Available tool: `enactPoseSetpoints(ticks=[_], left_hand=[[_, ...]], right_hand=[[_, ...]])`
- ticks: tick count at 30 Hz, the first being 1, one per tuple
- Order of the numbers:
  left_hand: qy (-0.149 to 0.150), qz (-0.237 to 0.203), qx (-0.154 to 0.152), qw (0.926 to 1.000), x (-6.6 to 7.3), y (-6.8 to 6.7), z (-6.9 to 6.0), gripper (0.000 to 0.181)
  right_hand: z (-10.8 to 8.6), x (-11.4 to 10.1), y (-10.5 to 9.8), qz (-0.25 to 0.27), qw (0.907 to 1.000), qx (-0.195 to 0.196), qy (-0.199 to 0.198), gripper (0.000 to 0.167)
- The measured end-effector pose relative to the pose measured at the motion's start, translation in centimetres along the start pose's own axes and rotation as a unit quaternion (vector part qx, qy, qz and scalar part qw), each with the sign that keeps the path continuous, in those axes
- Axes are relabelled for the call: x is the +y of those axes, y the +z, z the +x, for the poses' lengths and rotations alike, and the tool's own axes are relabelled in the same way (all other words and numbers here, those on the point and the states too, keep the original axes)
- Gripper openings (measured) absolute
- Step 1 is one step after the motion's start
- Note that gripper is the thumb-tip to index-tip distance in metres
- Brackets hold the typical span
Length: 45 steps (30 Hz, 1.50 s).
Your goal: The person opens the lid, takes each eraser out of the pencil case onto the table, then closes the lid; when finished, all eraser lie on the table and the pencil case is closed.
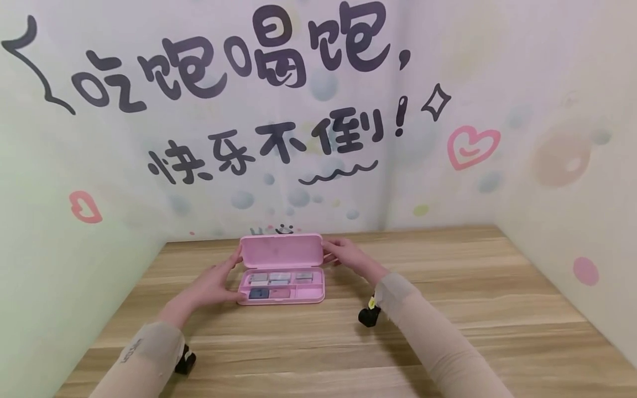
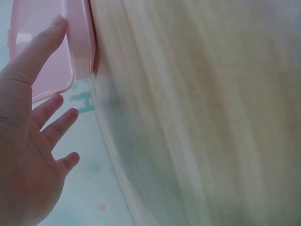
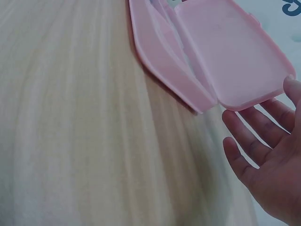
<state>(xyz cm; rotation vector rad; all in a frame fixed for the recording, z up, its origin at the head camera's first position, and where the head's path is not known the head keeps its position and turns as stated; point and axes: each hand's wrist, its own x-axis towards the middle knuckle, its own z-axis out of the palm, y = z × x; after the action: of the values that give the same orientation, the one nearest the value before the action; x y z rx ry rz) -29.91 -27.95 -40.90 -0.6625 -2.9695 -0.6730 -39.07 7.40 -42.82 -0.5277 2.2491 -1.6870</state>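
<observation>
A pink pencil case (image 1: 282, 302) lies on the table with its lid (image 1: 282, 251) raised at the back. Several small blocks, whitish-grey, dark blue (image 1: 259, 293) and pink, lie in its compartments; their kind is too small to tell. My left hand (image 1: 211, 284) spans the case's left end, thumb at the front corner and fingers stretched up to the lid. In the left wrist view its other fingers spread out loosely. At the lid's right edge, my right hand (image 3: 275, 155) holds on with the thumb at the rim and fingertips behind it.
The wood-grain table (image 1: 448, 309) extends in front of the case and to both sides. Close behind the lid stands a white wall (image 1: 348, 188) with dark lettering and coloured dots. Side walls border the table. Black wrist devices (image 1: 369, 316) hang under both sleeves.
</observation>
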Motion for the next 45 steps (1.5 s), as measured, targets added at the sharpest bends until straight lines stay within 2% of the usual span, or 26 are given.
enactPoseSetpoints(ticks=[7, 11, 14, 20, 27, 33, 45], left_hand=[[-0.009, -0.013, -0.043, 0.9989, -0.2, -0.3, 0.5, 0.111], [-0.032, -0.054, -0.077, 0.9950, -0.3, -0.2, 0.7, 0.106], [-0.051, -0.090, -0.090, 0.9906, -0.4, -0.2, 0.7, 0.106], [-0.072, -0.125, -0.096, 0.9848, -0.6, 0.1, 0.5, 0.102], [-0.072, -0.151, -0.099, 0.9810, -0.4, 0.3, 0.3, 0.097], [-0.089, -0.169, -0.096, 0.9770, -0.4, 0.6, 0.2, 0.097], [-0.103, -0.170, -0.085, 0.9765, -0.1, 0.8, -0.2, 0.097]], right_hand=[[-0.5, 0.7, 0.6, 0.023, 0.9993, 0.029, -0.008, 0.040], [-1.0, 1.3, 1.4, 0.043, 0.9981, 0.036, -0.027, 0.057], [-1.5, 1.6, 2.0, 0.034, 0.9983, 0.035, -0.032, 0.073], [-2.5, 1.2, 2.6, -0.030, 0.9987, 0.013, -0.038, 0.082], [-3.1, 1.8, 2.4, -0.072, 0.9958, -0.020, -0.053, 0.087], [-3.3, 2.4, 1.9, -0.077, 0.9946, -0.037, -0.060, 0.087], [-3.4, 2.6, 1.9, -0.076, 0.9939, -0.038, -0.069, 0.086]])
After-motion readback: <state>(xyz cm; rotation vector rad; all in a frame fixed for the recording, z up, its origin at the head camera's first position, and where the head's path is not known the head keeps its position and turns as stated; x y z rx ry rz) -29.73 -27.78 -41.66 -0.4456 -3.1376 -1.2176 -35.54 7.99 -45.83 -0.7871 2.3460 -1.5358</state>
